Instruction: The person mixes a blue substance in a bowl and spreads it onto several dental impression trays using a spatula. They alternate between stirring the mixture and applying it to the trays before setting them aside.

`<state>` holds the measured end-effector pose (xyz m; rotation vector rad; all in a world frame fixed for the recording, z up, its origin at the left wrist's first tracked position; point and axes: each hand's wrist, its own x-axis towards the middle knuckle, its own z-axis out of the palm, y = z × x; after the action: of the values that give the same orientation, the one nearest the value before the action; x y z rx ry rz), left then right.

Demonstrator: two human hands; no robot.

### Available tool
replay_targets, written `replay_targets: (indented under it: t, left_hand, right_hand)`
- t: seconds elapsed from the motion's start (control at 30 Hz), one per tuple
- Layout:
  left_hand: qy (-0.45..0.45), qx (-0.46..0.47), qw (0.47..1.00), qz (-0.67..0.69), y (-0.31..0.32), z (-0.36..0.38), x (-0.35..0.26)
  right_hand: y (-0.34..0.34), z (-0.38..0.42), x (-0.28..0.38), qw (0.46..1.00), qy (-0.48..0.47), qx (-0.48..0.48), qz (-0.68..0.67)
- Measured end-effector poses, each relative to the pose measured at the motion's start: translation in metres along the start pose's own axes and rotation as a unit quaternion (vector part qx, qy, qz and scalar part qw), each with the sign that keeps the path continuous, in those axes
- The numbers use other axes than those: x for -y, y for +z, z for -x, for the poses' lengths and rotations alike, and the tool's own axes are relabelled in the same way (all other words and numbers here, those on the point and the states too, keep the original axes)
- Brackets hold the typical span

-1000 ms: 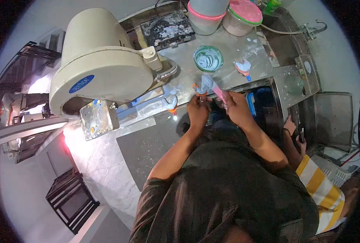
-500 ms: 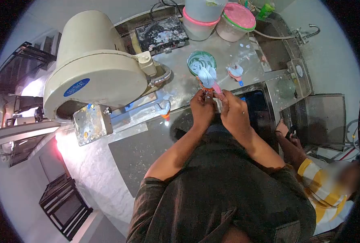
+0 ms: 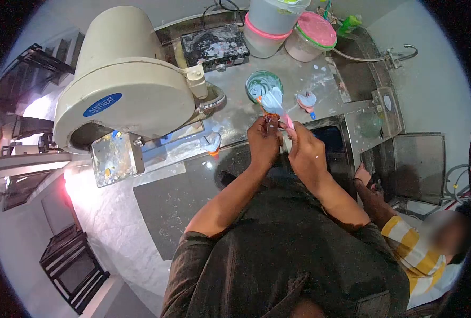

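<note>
My left hand (image 3: 264, 142) is closed on a small orange piece, likely a dental impression, just in front of the green mixing bowl (image 3: 248, 89). Closed around the pink handle of a spatula (image 3: 287, 121), my right hand (image 3: 306, 152) sits close beside the left. Pale blue paste (image 3: 272, 98) is heaped above the orange piece; where the spatula blade meets it cannot be made out. More of this paste coats the bowl's inside. Two similar orange pieces topped with pale paste rest on the metal counter, one piece (image 3: 306, 100) at the right and another piece (image 3: 211, 143) at the left.
A large cream machine (image 3: 126, 90) marked DENTNEAT stands at left. Behind the bowl are a paste-spattered black box (image 3: 214, 45), stacked buckets (image 3: 267, 42) and a pink-lidded tub (image 3: 304, 47). A tap (image 3: 397, 58) is at back right. A co-worker's hand (image 3: 362, 174) shows at right.
The view has shifted slightly. Both hands keep nearly the same place and hold, and the paste stays heaped over the orange piece.
</note>
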<state>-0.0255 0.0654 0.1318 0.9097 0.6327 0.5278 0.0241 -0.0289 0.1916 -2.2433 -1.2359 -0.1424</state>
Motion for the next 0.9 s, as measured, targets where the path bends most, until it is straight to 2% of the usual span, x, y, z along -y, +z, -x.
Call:
replay_targets:
  t: [0.13, 0.3, 0.5, 0.83, 0.9]
  left_hand:
    - [-0.011, -0.001, 1.0, 0.004, -0.001, -0.003, 0.001]
    - [0.019, 0.007, 1.0, 0.024, -0.003, -0.003, 0.004]
    - [0.03, 0.008, 0.999, 0.021, -0.004, -0.002, 0.008]
    - [0.019, 0.019, 1.0, 0.015, -0.001, 0.002, 0.012]
    - [0.031, 0.023, 0.999, 0.006, 0.0, 0.003, 0.016]
  right_hand:
    - [-0.007, -0.004, 0.007, 1.0, -0.016, -0.002, 0.011]
    - [-0.007, -0.002, 0.005, 0.999, 0.004, 0.011, 0.034]
    - [-0.005, -0.002, 0.001, 0.999, -0.016, 0.01, 0.049]
    - [-0.012, -0.006, 0.004, 0.998, -0.027, -0.002, 0.059]
    - [-0.016, -0.008, 0.007, 0.998, -0.005, 0.026, 0.063]
